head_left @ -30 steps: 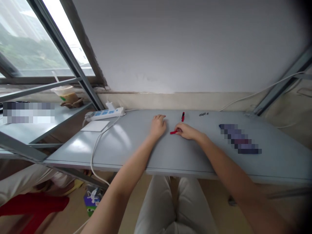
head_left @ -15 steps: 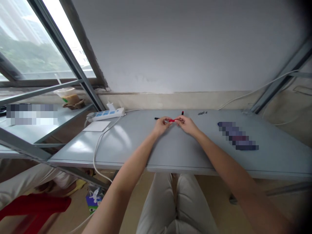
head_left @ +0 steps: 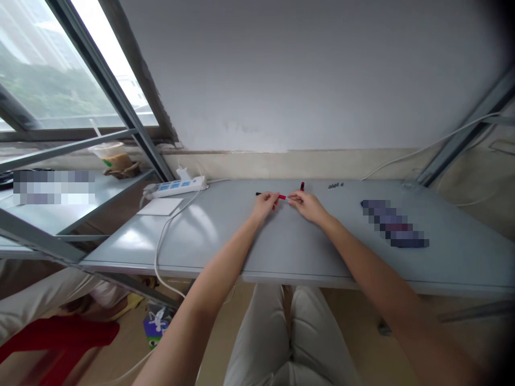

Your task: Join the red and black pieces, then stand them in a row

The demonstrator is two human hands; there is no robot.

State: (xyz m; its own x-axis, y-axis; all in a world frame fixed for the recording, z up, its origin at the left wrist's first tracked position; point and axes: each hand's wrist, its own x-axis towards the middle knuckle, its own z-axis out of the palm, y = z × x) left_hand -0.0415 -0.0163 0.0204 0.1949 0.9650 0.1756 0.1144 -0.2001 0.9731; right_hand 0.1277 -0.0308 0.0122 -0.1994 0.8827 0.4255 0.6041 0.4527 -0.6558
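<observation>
My left hand [head_left: 266,205] is closed in a pinch on a slim red pen [head_left: 282,197], held level just above the desk. At the pen's right end a small pale tip shows. My right hand [head_left: 306,205] pinches at that pale end with thumb and fingertips. Just left of my left hand a black stick-like end [head_left: 258,193] pokes out; whether it belongs to the held pen or lies behind the hand, I cannot tell. A short red and black piece [head_left: 302,186] is right behind my right hand. Several tiny dark parts [head_left: 335,186] lie farther right.
The grey desk [head_left: 322,252] runs along the wall. At its left are a white power strip [head_left: 181,186], a white flat square [head_left: 160,207] and a cable [head_left: 161,241] hanging over the edge. A blurred-out dark item [head_left: 396,225] lies at right. A drink cup [head_left: 115,158] stands on the neighbouring desk.
My right fingers have slid slightly right along the pen, and the pale end now shows between the hands. The view has shifted a little.
</observation>
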